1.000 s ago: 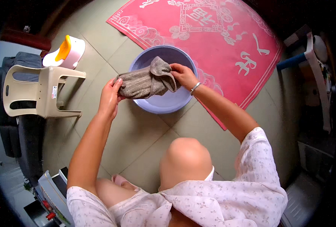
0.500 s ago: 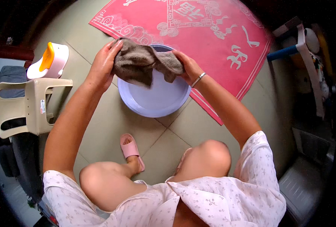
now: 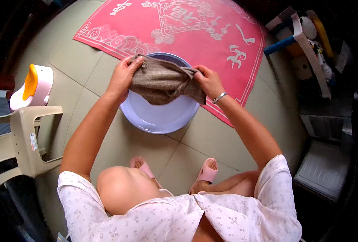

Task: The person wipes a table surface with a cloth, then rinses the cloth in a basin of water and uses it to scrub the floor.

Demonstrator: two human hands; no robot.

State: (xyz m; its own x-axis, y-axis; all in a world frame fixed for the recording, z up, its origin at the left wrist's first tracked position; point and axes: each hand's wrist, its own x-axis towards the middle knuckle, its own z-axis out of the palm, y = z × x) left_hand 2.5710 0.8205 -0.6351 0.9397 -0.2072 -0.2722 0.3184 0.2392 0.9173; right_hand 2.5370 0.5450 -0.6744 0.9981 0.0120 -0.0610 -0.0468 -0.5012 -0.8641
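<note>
the cloth (image 3: pixel 157 84) is a muted grey-brown, the basin (image 3: pixel 159 119) a pale lavender-blue. the mat (image 3: pixel 205 52) is pinkish red, patterned in silvery white with swirling clouds, a fretted square, characters and border lines. the floor tiles (image 3: pixel 161 147) are grey-beige. the shirt (image 3: pixel 251 215) is white with small greyish sprigs; the slippers (image 3: pixel 207 172) are pink, the bracelet (image 3: pixel 219 97) silver. the chair (image 3: pixel 24 139) is cream, the potty (image 3: pixel 41 86) white and orange-yellow.

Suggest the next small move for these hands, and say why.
Probably the right hand should shift outward along the grey-brown cloth to straighten it: the cloth's right end hangs creased below that hand, while the left hand grips the opposite end, over the lavender basin.
</note>
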